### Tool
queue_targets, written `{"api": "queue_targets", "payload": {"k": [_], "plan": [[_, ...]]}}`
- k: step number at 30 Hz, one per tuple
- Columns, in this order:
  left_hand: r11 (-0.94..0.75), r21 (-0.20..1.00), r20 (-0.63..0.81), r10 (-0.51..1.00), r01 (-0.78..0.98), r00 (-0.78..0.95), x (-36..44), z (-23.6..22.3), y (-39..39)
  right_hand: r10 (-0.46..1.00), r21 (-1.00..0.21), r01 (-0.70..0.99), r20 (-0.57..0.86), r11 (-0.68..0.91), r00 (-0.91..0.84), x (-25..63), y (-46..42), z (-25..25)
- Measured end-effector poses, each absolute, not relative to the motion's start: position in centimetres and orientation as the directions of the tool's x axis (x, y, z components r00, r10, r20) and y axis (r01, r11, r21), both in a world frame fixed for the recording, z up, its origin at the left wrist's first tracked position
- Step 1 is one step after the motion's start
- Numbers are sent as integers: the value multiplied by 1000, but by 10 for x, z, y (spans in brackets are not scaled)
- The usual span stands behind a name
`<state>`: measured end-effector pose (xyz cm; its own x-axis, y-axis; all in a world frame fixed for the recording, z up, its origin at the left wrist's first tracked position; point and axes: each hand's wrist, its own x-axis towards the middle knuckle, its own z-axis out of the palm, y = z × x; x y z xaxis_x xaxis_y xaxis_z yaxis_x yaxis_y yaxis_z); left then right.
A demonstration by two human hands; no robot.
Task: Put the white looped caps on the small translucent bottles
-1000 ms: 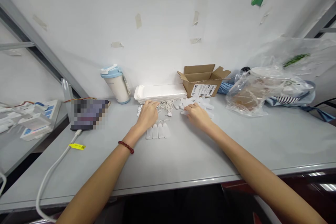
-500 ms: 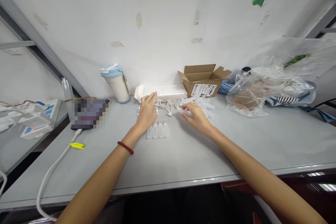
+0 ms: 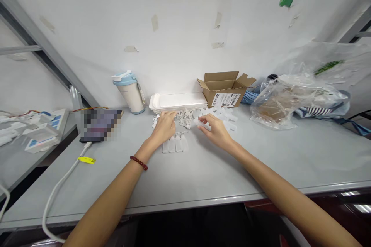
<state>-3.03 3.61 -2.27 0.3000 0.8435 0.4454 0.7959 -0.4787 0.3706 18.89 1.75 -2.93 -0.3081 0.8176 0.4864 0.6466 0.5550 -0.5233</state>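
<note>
My right hand [image 3: 215, 128] pinches a small translucent white plastic piece [image 3: 203, 124], flat and elongated, between thumb and fingers. Right behind that hand lies a loose pile of similar translucent pieces [image 3: 231, 117]. My left hand [image 3: 165, 126] hovers palm down at the left side of a tangle of thin white cords [image 3: 186, 117], fingers stretched toward it; its thumb is mostly hidden. Small white knobs [image 3: 155, 120] show at the left of this hand. Several translucent pieces with cord ends [image 3: 175, 144] lie side by side in a row, nearer to me.
Behind the cords lies a stack of white flat packs [image 3: 179, 101], beside an open cardboard box [image 3: 223, 88]. A tumbler [image 3: 131, 94] and a phone [image 3: 100, 123] with a white cable [image 3: 60, 185] stand or lie left. Clear plastic bags [image 3: 275, 108] lie right.
My left hand has lowered its fingers from near the white stack toward the cords. The translucent piece now shows more plainly in my right hand, which has barely moved.
</note>
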Motion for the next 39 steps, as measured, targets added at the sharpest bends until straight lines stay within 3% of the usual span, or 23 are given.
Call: {"api": "queue_targets", "payload": {"k": [2,9,16,20,25,30,35,39], "plan": [[-468,364,422,854,806,305,-29,-24,36,818,-536,635,488,556,-305,189,17,-29],[-567,291,610,730,770,308,-23,-15,25,829,-639,537,494,550,-261,186,15,-28],[-659,133,509,687,741,520,-11,-22,15,889,-805,378,413,458,-197,182,11,-23],[-581,106,431,758,807,489,-11,-21,14,902,-823,369,394,432,-178,182,11,-23],[-481,130,438,812,867,386,-14,-18,14,908,-819,392,383,420,-171,182,11,-23],[-418,178,545,796,891,265,-16,-16,15,911,-812,413,377,413,-169,182,10,-23],[-460,213,650,726,862,227,-14,-12,12,908,-807,415,380,419,-177,181,10,-23],[-487,161,480,798,858,363,-12,-16,11,905,-804,416,378,424,-193,180,8,-23]]}}
